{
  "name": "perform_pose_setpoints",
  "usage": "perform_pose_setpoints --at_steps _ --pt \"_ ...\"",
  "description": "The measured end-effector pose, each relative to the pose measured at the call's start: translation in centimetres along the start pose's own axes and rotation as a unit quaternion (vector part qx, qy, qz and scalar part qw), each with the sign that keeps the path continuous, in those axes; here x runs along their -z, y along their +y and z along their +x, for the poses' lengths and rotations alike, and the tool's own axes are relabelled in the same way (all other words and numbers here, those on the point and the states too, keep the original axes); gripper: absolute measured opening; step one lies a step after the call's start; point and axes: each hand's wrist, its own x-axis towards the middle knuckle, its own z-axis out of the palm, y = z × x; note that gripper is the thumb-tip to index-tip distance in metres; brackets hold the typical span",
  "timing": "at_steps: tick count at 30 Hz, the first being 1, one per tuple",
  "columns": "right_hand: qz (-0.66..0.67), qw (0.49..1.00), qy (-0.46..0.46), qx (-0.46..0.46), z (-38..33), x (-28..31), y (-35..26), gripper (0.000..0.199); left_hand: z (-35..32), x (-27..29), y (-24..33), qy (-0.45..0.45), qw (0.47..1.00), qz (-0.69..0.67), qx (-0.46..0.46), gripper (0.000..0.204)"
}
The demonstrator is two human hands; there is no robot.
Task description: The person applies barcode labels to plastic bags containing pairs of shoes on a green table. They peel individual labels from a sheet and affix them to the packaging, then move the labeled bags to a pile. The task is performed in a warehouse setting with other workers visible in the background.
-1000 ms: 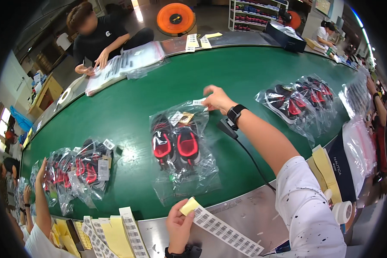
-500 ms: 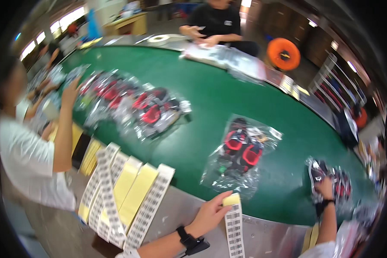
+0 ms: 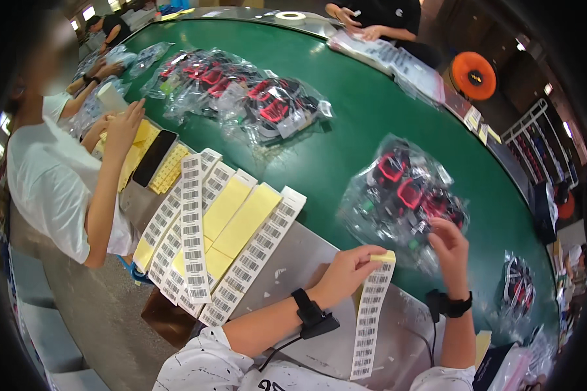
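Note:
My left hand [image 3: 343, 276] pinches the top end of a long strip of barcode labels [image 3: 372, 319], which hangs down over the metal table edge. On the green surface ahead lie clear plastic bags [image 3: 398, 189] with black-and-red strapped items inside, overlapping one another. At their near right side is my right hand [image 3: 451, 253], fingers bent and apart with nothing visible between them. Whether its fingertips touch the plastic, I cannot tell. Another bagged black-and-red item [image 3: 518, 287] lies farther right.
Several label strips [image 3: 248, 274] and yellow backing sheets [image 3: 254, 215] lie to my left, near a black phone [image 3: 155, 158]. A row of bagged items [image 3: 235, 91] lies beyond. A person in a white shirt [image 3: 59, 189] works at left; another in black [image 3: 385, 19] works across the table.
My right hand has come from the bags at the far right to the middle. More bagged items now lie there beside the first. My left hand still holds the strip.

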Motion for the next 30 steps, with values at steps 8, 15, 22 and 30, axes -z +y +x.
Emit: perform_pose_setpoints --at_steps 8,15,22,30 --pt "-0.065 0.996 -0.041 0.043 -5.6 -4.7 -1.1 0.014 0.1 -0.1 0.6 0.004 0.997 0.071 -0.014 0.022" --pt "-0.156 0.978 0.026 0.138 -6.9 -5.0 -1.0 0.014 0.0 -0.5 0.5 0.030 0.996 0.080 0.008 0.018" --pt "-0.224 0.937 0.049 0.264 -6.6 -5.2 0.3 0.013 0.2 -1.6 0.8 -0.043 0.995 -0.009 0.089 0.051" --pt "0.034 0.976 0.202 0.071 -5.7 0.0 -0.1 0.007 0.3 -1.8 0.4 0.002 0.996 0.042 0.083 0.052"
